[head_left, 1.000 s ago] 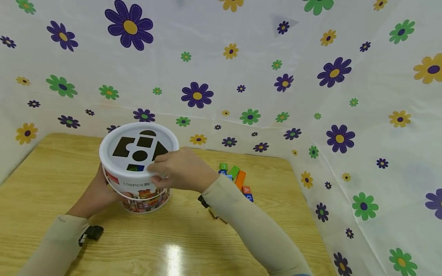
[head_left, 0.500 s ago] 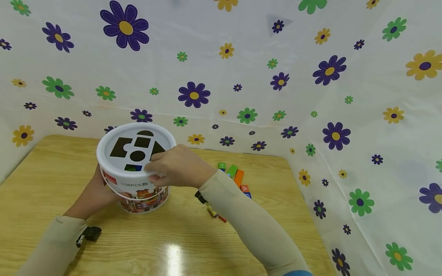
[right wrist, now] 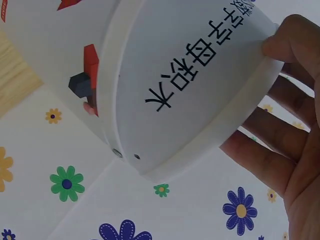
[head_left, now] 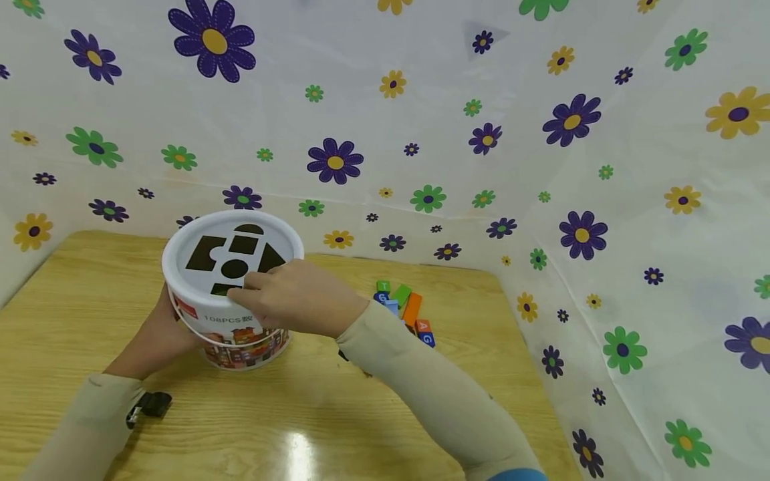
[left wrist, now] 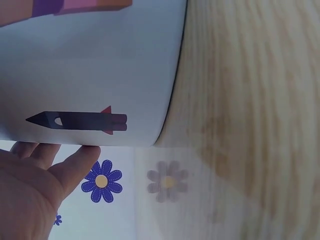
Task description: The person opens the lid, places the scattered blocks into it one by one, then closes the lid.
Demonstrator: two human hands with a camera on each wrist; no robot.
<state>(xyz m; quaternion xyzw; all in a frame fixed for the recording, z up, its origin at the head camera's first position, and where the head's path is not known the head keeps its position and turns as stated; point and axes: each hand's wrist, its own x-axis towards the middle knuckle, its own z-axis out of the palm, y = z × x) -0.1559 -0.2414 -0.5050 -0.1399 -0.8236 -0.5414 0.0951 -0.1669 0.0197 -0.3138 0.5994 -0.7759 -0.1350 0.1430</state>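
A white toy bucket (head_left: 225, 329) with printed pictures stands on the left part of the table. Its white lid (head_left: 198, 277) has several shaped holes; green shows in the front rectangular one. My left hand (head_left: 159, 341) rests against the bucket's left side, fingertips on the wall in the left wrist view, beside a dark rocket picture (left wrist: 75, 120). At the lid's front right rim, my right hand (head_left: 301, 297) overlaps that rectangular hole. In the right wrist view, its thumb is on the rim (right wrist: 220, 135) and its fingers reach over the far side, pinching the edge.
A white handle (head_left: 210, 341) hangs across the bucket's front. Several coloured blocks, among them an orange one (head_left: 412, 308), lie behind my right forearm. A flower-patterned white sheet (head_left: 361, 120) rises behind the wooden table (head_left: 337, 434) and along its right side.
My right hand has slid left along the lid's front rim, covering part of the rectangular hole. The left hand stays against the bucket. The head view has shifted slightly.
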